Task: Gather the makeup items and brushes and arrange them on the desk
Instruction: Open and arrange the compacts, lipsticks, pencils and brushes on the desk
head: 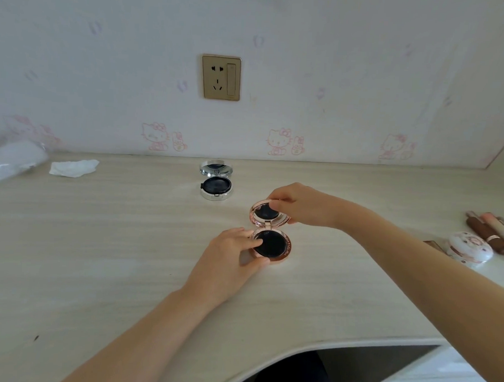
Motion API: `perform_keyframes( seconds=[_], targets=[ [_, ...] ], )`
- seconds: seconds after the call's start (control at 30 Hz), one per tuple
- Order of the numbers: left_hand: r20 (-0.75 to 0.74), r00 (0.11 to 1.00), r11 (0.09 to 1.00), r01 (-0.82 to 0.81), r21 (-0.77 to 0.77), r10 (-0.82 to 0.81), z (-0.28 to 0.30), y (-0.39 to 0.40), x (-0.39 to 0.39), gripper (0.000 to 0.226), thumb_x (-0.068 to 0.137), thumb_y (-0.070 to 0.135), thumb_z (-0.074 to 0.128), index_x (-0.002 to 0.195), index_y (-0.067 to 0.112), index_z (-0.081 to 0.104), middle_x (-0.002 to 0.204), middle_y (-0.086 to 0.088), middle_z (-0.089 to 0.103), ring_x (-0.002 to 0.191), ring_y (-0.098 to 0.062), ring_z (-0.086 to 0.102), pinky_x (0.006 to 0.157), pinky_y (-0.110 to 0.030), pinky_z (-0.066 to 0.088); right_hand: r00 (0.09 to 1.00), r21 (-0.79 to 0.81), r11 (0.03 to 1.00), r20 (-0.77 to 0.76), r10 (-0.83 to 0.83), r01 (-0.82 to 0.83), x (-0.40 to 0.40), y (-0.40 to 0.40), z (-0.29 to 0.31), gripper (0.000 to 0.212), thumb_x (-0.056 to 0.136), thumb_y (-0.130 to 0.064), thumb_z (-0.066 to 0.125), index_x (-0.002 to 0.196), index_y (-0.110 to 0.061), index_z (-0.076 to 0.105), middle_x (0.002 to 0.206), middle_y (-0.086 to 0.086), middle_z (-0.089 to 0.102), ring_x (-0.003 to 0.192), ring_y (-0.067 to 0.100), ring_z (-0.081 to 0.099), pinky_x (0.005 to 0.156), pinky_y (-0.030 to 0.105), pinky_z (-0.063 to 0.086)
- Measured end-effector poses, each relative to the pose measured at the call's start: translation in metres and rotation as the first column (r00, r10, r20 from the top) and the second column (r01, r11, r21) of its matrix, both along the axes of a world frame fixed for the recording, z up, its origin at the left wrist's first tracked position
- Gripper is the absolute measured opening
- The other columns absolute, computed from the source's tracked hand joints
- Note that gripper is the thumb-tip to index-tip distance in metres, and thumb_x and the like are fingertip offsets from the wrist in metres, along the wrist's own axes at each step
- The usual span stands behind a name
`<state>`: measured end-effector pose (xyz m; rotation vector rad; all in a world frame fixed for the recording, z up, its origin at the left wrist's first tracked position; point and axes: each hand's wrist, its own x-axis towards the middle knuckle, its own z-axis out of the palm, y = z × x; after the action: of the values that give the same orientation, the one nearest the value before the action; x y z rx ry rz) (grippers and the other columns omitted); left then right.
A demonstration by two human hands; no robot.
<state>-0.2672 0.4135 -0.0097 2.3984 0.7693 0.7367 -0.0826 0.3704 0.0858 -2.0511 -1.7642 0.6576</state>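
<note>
A pink-gold compact point(272, 235) lies open on the pale wooden desk point(97, 256), near the middle. Its round bottom half sits flat on the desk and has a black pad inside. Its lid stands tilted up behind it. The left hand point(230, 256) holds the bottom half: the thumb is curled round the near edge, and one of the fingers point(255, 243) rests on the black pad. The right hand point(299, 204) reaches in from the right and pinches the top edge of the lid with curled fingers. A silver compact point(216, 180) sits farther back, close to the wall. It is open too, with a black pad showing and its lid standing up. It is apart from the pink-gold one. Far to the right, by the desk edge, lie some brown and pink makeup sticks point(491, 233) side by side, and a round white case point(469, 249) with flowers on it sits just beside them. At the back left is a crumpled white tissue point(72, 167), and next to it a clear plastic bag point(12, 160). A gold wall socket point(221, 77) is on the wall above.
</note>
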Motion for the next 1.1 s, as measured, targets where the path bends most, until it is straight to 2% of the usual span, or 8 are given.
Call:
perform_keyframes(
  seconds=[0.07,0.43,0.5,0.57,0.73,0.83,0.93,1.1],
  targets=[
    [0.004,1.0,1.0,0.0,0.001,0.0,0.0,0.0,-0.001,0.043,0.078,0.038,0.076,0.117,0.021,0.069,0.128,0.003,0.061,0.126,-0.01,0.048,0.093,0.008,0.01,1.0,0.0,1.0,-0.004,-0.005,0.005,0.0,0.0,-0.001,0.026,0.098,-0.025,0.043,0.106,-0.012,0.065,0.103,0.009,0.066,0.097,0.029,0.063,0.089,0.048,0.051],
    [0.004,1.0,1.0,0.011,-0.005,-0.011,-0.003,0.0,-0.001,0.045,0.08,0.039,0.073,0.122,0.024,0.065,0.132,0.004,0.058,0.13,-0.006,0.042,0.096,0.006,0.011,1.0,0.029,1.0,0.029,-0.002,0.002,0.003,-0.007,-0.006,0.025,0.097,-0.029,0.046,0.111,-0.022,0.066,0.101,-0.002,0.068,0.096,0.02,0.061,0.09,0.04,0.05],
    [0.016,1.0,1.0,0.019,-0.004,-0.019,-0.003,0.0,-0.001,0.045,0.08,0.038,0.073,0.122,0.024,0.065,0.133,0.003,0.058,0.129,-0.007,0.043,0.095,0.007,0.011,0.999,0.053,0.998,0.044,-0.023,0.021,0.004,-0.008,-0.01,0.031,0.098,-0.032,0.045,0.122,-0.022,0.061,0.116,-0.003,0.065,0.107,0.018,0.058,0.094,0.032,0.046],
    [0.03,0.999,1.0,0.025,0.002,-0.025,-0.002,-0.001,-0.002,0.044,0.08,0.038,0.073,0.121,0.023,0.065,0.131,0.005,0.059,0.128,-0.007,0.044,0.094,0.008,0.011,0.993,0.134,0.984,0.008,-0.119,0.117,0.004,-0.014,-0.019,0.04,0.097,-0.037,0.046,0.134,-0.022,0.05,0.129,-0.003,0.06,0.116,0.014,0.055,0.096,0.026,0.041],
    [0.089,0.992,0.996,0.09,0.025,-0.092,0.003,-0.003,-0.002,0.035,0.08,0.045,0.07,0.112,0.031,0.068,0.108,0.011,0.067,0.11,-0.004,0.05,0.091,0.002,0.025,0.954,0.316,0.9,-0.086,-0.287,0.299,-0.003,-0.046,-0.06,0.054,0.096,-0.036,0.049,0.145,-0.019,0.032,0.136,-0.002,0.053,0.124,0.016,0.05,0.102,0.032,0.042],
    [0.089,0.993,0.996,0.074,0.047,-0.078,0.004,-0.004,-0.001,0.037,0.076,0.039,0.075,0.112,0.029,0.068,0.105,0.005,0.069,0.106,-0.003,0.047,0.086,0.009,0.02,0.95,0.31,0.899,-0.068,-0.305,0.311,-0.01,-0.06,-0.08,0.059,0.095,-0.036,0.051,0.147,-0.02,0.026,0.137,-0.003,0.053,0.122,0.018,0.051,0.095,0.022,0.037],
    [0.068,0.996,0.997,0.054,0.062,-0.059,0.002,-0.003,0.0,0.04,0.076,0.038,0.076,0.114,0.028,0.068,0.11,0.008,0.069,0.114,-0.003,0.045,0.088,0.009,0.016,0.958,0.305,0.91,-0.028,-0.286,0.281,-0.018,-0.062,-0.089,0.064,0.094,-0.037,0.054,0.148,-0.018,0.025,0.135,-0.004,0.055,0.121,0.019,0.05,0.088,0.017,0.032],
    [0.013,0.999,0.998,0.029,0.063,-0.029,-0.003,0.0,0.001,0.044,0.081,0.04,0.072,0.123,0.03,0.062,0.123,0.013,0.063,0.128,-0.006,0.04,0.095,0.001,0.017,0.972,0.36,0.907,0.011,-0.236,0.217,-0.027,-0.06,-0.092,0.076,0.089,-0.042,0.06,0.15,-0.022,0.02,0.131,-0.007,0.055,0.124,0.015,0.045,0.096,0.025,0.038]
  ],
)
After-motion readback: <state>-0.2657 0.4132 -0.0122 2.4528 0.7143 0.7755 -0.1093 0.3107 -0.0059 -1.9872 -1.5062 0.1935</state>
